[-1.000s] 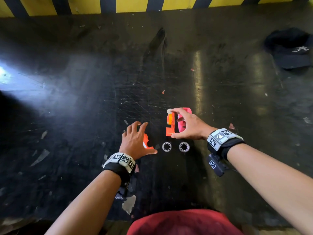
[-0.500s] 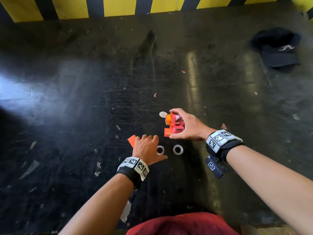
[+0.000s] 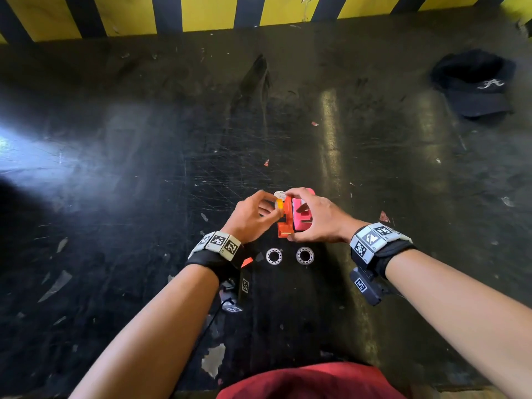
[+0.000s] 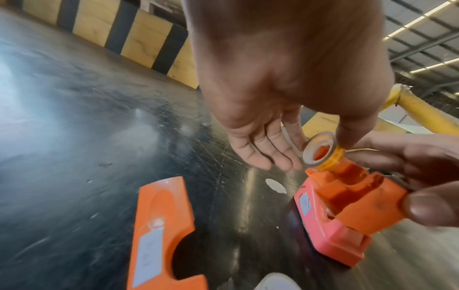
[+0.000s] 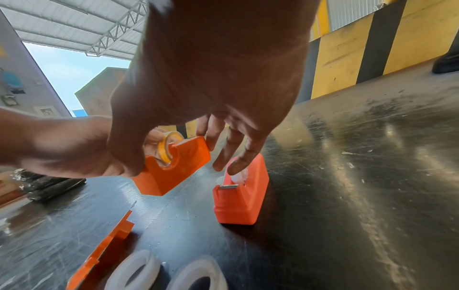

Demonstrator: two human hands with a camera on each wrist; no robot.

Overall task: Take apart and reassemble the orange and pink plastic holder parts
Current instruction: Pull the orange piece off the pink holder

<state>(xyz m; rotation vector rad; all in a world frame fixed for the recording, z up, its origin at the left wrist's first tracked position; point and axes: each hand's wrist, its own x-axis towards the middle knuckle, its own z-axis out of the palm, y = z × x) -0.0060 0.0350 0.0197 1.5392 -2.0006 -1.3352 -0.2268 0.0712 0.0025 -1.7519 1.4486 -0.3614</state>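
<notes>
My right hand (image 3: 289,216) pinches the orange holder half (image 3: 283,223) between thumb and index finger, just above the floor. The pink holder (image 3: 302,218) stands right beside it, under my other right fingers; in the right wrist view the pink holder (image 5: 240,196) rests on the floor by itself. My left hand (image 3: 274,207) pinches the yellow tape roll (image 4: 320,153), which sits in the notch of the orange holder half (image 4: 360,196). A flat orange side plate (image 4: 161,231) lies loose on the floor near my left wrist.
Two white rings (image 3: 273,256) (image 3: 305,255) lie side by side on the black floor just below the hands. A small white disc (image 4: 275,185) lies beyond the holder. A black cap (image 3: 475,84) sits far right. A yellow-and-black striped wall (image 3: 201,12) runs along the back.
My left hand has left the orange side plate on the floor and moved up and right to the tape roll on the orange half. The right hand kept its hold.
</notes>
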